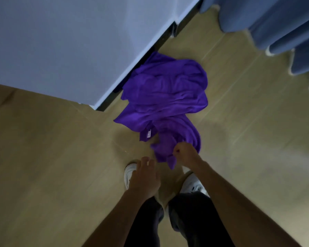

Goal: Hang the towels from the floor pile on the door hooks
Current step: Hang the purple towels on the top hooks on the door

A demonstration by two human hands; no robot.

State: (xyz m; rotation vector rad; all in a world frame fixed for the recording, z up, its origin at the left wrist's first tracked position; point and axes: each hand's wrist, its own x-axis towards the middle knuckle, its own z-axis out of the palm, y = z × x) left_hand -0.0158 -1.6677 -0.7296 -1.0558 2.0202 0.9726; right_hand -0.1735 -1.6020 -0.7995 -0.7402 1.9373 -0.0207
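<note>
The purple towel pile (165, 97) stretches lengthwise from the door (61, 50) toward the person's shoes. The right hand (185, 151) grips its near end; the left hand (144, 172) hovers empty, fingers loosely curled.

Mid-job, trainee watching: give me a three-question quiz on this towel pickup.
1. True or false: the right hand grips the purple towel pile.
2. The left hand is: A) holding cloth, B) holding nothing, C) on the curtain.
3. Fill in: the pile lies on the ____, against the white panel.

Key: 1 true; 2 B; 3 floor.
</note>
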